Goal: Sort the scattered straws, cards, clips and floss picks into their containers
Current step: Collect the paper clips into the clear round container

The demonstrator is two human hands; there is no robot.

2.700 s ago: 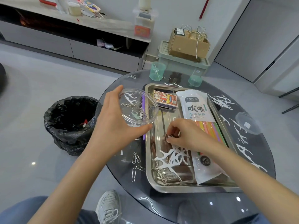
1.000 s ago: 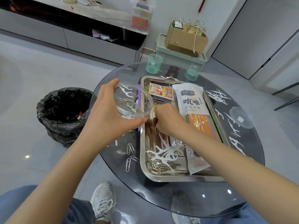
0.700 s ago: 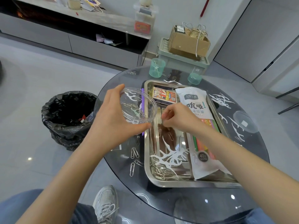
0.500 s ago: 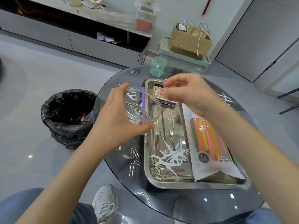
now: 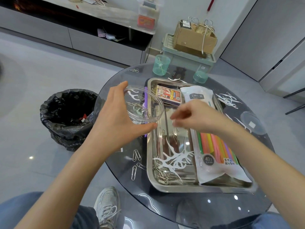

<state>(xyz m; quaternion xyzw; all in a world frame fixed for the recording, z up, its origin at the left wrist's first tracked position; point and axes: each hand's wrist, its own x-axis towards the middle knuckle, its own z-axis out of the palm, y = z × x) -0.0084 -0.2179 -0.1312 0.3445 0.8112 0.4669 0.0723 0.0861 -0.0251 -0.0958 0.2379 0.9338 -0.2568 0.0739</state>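
Observation:
My left hand [image 5: 115, 123] grips a clear round container [image 5: 143, 104] with paper clips inside, held over the left rim of the steel tray [image 5: 149, 162]. Just right of the container, my right hand [image 5: 198, 116] hovers above the tray, its blurred fingers loose and pointing left with nothing seen between them. In the tray lie a straw pack [image 5: 212, 146], a card box [image 5: 169, 95], white floss picks [image 5: 175, 159] and a heap of paper clips [image 5: 163, 175]. Loose clips [image 5: 136, 156] lie on the glass table left of the tray. A purple straw [image 5: 146, 103] shows behind the container.
A teal cup [image 5: 160, 64] holding floss picks and a teal lid [image 5: 200, 76] stand at the table's far edge. A clear lid [image 5: 251, 123] and more floss picks lie to the right of the tray. A black-lined bin [image 5: 69, 113] sits on the floor, left.
My right hand rose from the tray pinching a clip above the container, then dropped back to the container's right side with loose fingers. My left hand kept holding the container.

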